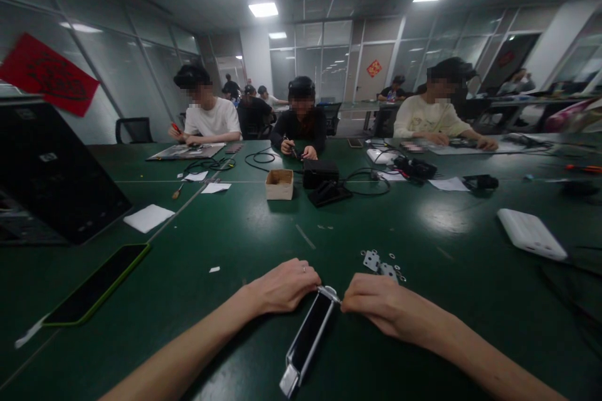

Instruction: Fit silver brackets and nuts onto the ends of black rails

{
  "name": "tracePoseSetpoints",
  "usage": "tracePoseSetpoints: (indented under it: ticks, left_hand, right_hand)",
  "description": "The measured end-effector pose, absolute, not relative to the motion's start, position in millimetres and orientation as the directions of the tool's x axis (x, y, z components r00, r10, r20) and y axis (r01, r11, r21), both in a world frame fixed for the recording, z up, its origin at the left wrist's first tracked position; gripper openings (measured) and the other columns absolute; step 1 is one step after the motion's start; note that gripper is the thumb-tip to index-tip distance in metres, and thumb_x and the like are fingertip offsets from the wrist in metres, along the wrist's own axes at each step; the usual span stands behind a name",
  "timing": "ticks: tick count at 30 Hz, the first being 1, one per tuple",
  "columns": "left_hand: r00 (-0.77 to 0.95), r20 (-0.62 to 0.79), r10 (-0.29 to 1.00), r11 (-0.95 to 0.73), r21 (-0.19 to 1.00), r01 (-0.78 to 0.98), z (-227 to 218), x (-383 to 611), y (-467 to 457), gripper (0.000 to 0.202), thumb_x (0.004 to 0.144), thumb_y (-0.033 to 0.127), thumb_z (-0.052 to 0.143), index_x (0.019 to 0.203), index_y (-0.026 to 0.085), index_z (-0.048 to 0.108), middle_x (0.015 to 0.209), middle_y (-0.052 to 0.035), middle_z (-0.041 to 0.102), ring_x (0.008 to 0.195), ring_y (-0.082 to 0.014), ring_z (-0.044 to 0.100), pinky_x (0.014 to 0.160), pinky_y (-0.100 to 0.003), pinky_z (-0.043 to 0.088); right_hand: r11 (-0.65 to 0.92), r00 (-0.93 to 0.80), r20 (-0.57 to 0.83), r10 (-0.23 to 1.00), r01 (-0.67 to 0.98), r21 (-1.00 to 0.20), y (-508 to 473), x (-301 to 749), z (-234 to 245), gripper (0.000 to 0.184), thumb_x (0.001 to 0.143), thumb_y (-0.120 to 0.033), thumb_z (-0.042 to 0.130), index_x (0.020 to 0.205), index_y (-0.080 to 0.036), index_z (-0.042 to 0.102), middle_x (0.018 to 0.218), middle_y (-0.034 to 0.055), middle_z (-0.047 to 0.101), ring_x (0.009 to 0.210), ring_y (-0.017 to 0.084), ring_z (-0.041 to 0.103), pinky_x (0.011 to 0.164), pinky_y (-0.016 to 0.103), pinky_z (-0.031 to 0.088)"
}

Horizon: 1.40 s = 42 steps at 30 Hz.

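Note:
A long, narrow metal case point(308, 338) with a black face and silver frame lies slanted on the dark green table point(207, 351). My left hand point(282, 286) comes in from the lower left, its fingertips curled on the case's far end. My right hand point(383, 304) meets that same end from the right, and the two hands grip it between them. A small group of perforated metal brackets and tiny rings point(379, 265) lies just beyond my right hand. The case's underside is hidden.
A phone in a green case point(96, 285) lies to my left, beside a dark laptop point(56, 169). A white rounded block point(531, 234) sits to my right. Farther off are a small cardboard box point(279, 185), black devices, cables, papers, and several seated co-workers.

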<state>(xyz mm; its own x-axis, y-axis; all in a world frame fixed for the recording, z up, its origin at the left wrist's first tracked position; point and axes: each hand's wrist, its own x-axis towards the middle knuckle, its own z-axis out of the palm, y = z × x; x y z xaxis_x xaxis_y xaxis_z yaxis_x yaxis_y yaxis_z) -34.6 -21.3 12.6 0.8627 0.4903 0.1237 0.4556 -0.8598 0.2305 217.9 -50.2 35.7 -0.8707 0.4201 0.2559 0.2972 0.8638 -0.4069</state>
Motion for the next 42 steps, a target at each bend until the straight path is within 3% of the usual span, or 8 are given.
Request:
tracePoseSetpoints:
  ticks: [4,8,16,25,33,42]
  left_hand:
    - [0.861,0.135,0.490,-0.860,0.234,0.453,10.6,-35.8,-20.5,0.013,0.093,0.014,0.040,0.092,0.018,0.052,0.085,-0.0039,0.060,0.078,-0.0170,0.054,0.073,-0.027,0.040]
    - [0.836,0.157,0.525,-0.834,0.290,0.469,9.9,-36.2,-20.0,0.014,0.094,0.014,0.038,0.093,0.017,0.052,0.087,-0.0048,0.060,0.079,-0.0168,0.055,0.074,-0.027,0.042]
    - [0.706,0.189,0.682,-0.720,0.343,0.603,8.4,-36.2,-20.3,0.017,0.095,0.017,0.037,0.095,0.016,0.054,0.088,-0.0056,0.062,0.080,-0.0178,0.058,0.074,-0.028,0.045]
    - [0.701,0.218,0.679,-0.733,0.256,0.630,8.3,-31.7,-24.3,0.019,0.095,0.021,0.039,0.094,0.016,0.056,0.085,-0.0061,0.064,0.076,-0.0187,0.059,0.071,-0.029,0.045]
    - [0.687,0.235,0.688,-0.726,0.251,0.641,5.6,-32.0,-22.7,0.018,0.094,0.022,0.040,0.094,0.016,0.057,0.085,-0.0056,0.064,0.075,-0.0183,0.059,0.071,-0.030,0.045]
    - [0.657,0.287,0.697,-0.716,0.242,0.654,3.5,-31.4,-21.2,0.016,0.092,0.020,0.044,0.090,0.017,0.060,0.083,-0.0044,0.064,0.075,-0.0175,0.059,0.070,-0.028,0.045]
  right_hand:
    - [0.877,-0.870,0.277,0.409,0.290,-0.384,-49.5,217.0,31.6,0.034,0.091,-0.005,0.034,0.101,-0.014,0.065,0.091,0.0102,0.065,0.084,0.017,0.058,0.073,0.027,0.048]
    - [0.819,-0.789,0.319,0.525,0.366,-0.441,-44.3,219.4,22.5,0.022,0.095,-0.019,0.042,0.099,-0.015,0.063,0.089,0.0084,0.065,0.083,0.017,0.059,0.074,0.028,0.049]
    - [0.539,-0.498,0.266,0.825,0.553,-0.636,-39.8,212.9,6.5,0.017,0.090,-0.027,0.053,0.096,-0.019,0.067,0.089,0.0036,0.068,0.079,0.016,0.062,0.072,0.029,0.050]
    - [0.299,-0.329,0.138,0.934,0.514,-0.804,-47.7,195.7,11.4,0.020,0.087,-0.031,0.056,0.094,-0.020,0.072,0.087,0.0022,0.071,0.077,0.016,0.064,0.071,0.027,0.051]
    - [0.368,-0.349,0.191,0.917,0.559,-0.743,-43.3,195.7,9.7,0.019,0.089,-0.029,0.054,0.097,-0.019,0.069,0.089,0.0019,0.069,0.078,0.015,0.063,0.070,0.027,0.051]
    - [0.525,-0.456,0.276,0.846,0.625,-0.578,-34.7,196.9,1.8,0.020,0.091,-0.022,0.049,0.102,-0.017,0.066,0.095,0.0062,0.068,0.086,0.018,0.063,0.078,0.033,0.051]
